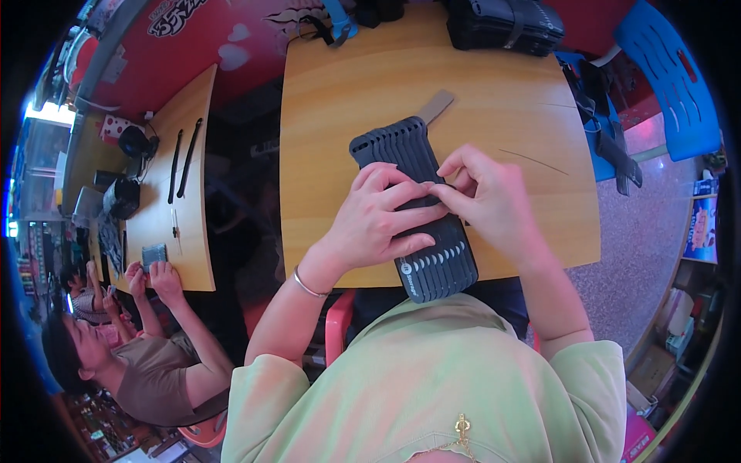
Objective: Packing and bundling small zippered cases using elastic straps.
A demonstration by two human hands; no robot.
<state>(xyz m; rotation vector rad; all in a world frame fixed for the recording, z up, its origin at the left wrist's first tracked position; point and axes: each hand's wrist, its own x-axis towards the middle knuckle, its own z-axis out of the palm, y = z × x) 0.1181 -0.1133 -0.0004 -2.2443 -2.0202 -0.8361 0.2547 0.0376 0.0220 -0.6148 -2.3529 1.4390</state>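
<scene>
Grip of the left hand (384,214) lies spread across the black stack (438,266) on the table (324,116), apparently steadying it for the right hand (490,193), whose curled fingers' hold is unclear.

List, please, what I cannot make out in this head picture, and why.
All in the head view:
Middle of the black stack: hidden by the left hand.
What the right hand may pinch: too small.
Far side of the dark bundle: cut off by upper edge.
Grip of the co-worker's hands: too small.
</scene>
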